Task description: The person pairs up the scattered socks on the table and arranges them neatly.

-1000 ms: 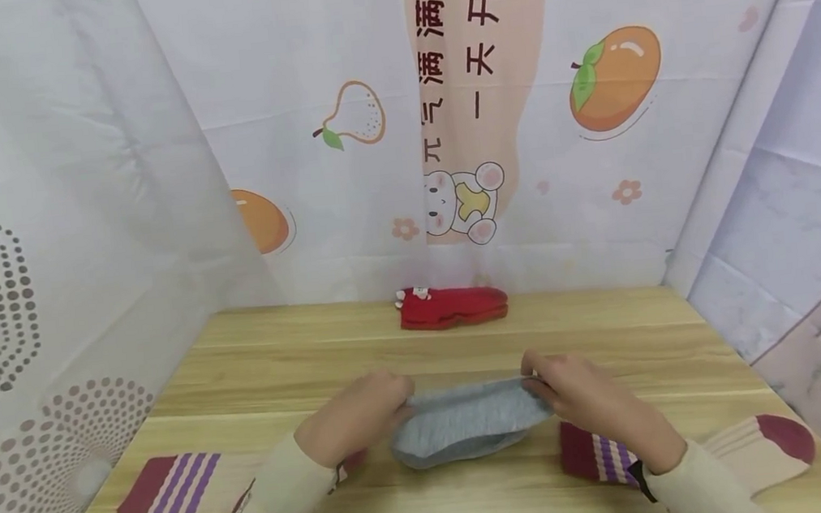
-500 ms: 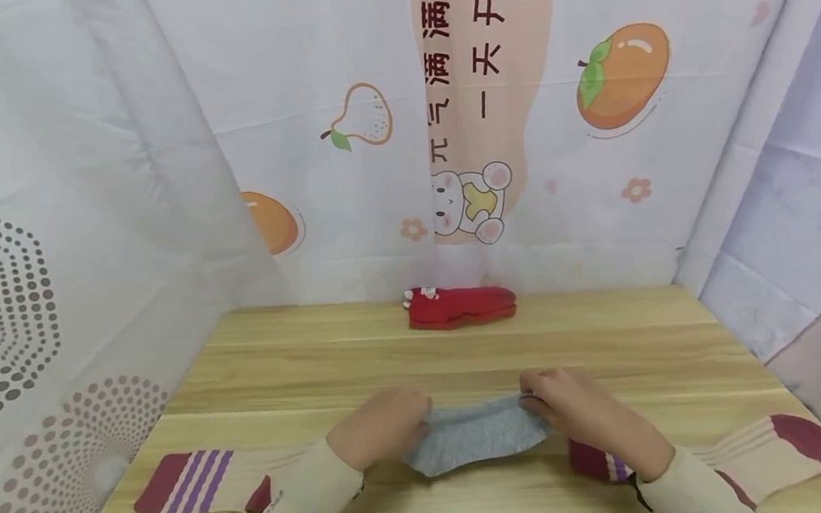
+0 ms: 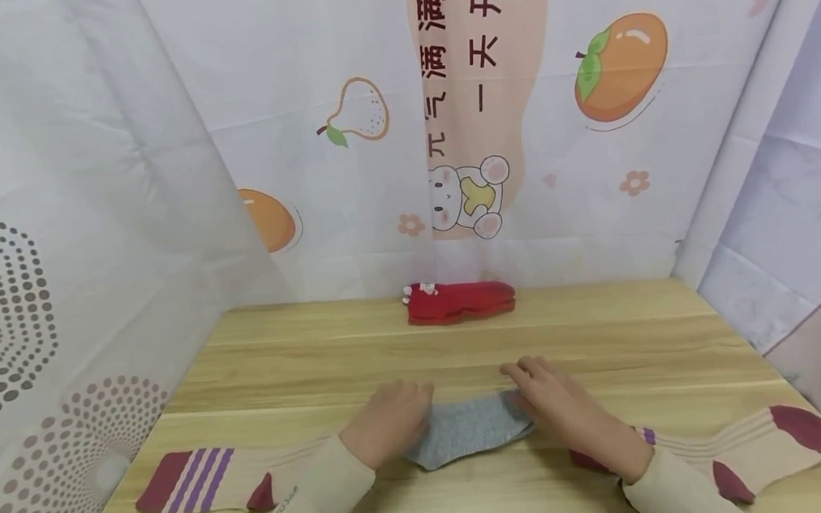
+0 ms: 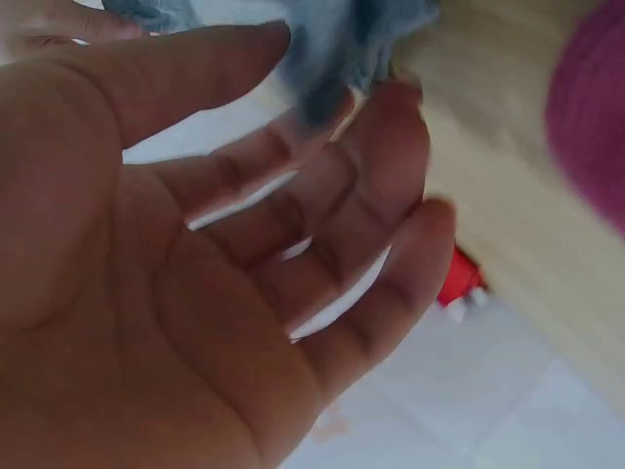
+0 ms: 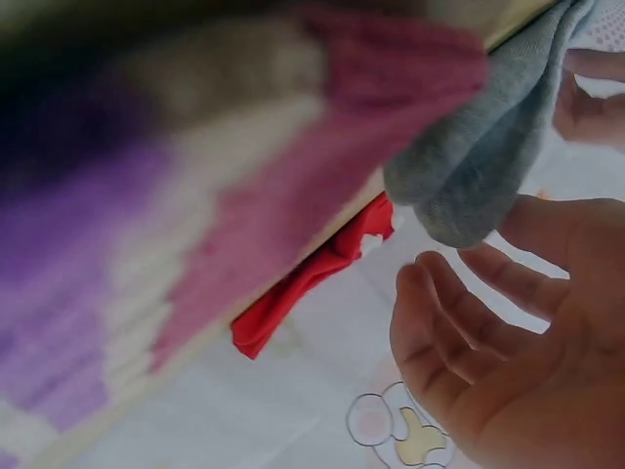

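Note:
A grey sock lies flat on the wooden table between my hands. My left hand is at its left end, fingers relaxed; in the left wrist view the thumb and fingers are spread beside the grey cloth. At the right end is my right hand. Its thumb touches or nearly touches the sock's edge in the right wrist view, with the other fingers loosely bent and apart from it. Whether the left fingertips touch the sock I cannot tell.
A cream sock with purple stripes and maroon ends lies at left, partly under the left sleeve. Its like lies at right, partly under the right arm. Folded red socks sit near the back edge, before a printed curtain.
Both hands held the grey sock up by its ends earlier. It has come down flat onto the table, and the fingers of both hands have loosened from it.

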Motion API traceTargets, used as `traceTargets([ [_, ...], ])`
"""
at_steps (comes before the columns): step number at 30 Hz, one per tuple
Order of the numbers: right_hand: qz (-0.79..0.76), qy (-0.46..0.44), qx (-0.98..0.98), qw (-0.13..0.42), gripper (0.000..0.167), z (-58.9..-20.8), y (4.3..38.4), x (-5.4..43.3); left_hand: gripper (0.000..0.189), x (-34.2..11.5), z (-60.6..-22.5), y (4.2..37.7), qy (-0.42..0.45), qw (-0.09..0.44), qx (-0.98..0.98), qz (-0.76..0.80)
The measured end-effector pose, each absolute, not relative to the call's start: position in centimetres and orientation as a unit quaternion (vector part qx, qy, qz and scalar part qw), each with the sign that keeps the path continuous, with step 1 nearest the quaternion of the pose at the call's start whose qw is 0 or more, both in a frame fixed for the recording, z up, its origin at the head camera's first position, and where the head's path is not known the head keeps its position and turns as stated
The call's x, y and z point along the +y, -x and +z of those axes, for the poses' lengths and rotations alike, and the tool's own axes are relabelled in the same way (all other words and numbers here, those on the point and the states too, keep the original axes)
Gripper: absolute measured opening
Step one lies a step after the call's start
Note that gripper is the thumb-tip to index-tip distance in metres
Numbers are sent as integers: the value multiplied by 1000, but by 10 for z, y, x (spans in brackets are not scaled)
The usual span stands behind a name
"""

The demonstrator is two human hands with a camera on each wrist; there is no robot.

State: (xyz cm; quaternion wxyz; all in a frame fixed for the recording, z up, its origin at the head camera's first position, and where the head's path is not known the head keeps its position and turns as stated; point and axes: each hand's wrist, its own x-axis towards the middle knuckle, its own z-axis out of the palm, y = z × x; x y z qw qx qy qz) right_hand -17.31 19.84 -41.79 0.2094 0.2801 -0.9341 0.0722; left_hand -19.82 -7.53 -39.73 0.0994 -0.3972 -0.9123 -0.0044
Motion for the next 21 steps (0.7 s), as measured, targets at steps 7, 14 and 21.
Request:
traceTargets([
  [7, 91, -335, -925, 154, 16, -405, 158, 188, 5, -63, -382, 173, 437, 108, -893, 20],
  [14, 19, -357, -929, 98, 7, -421, 130, 182, 18, -75, -408, 141, 480, 27, -877, -24],
  [21, -27, -341, -936, 88, 30, -415, 124, 180, 24, -77, -413, 143, 483, 60, -873, -28],
])
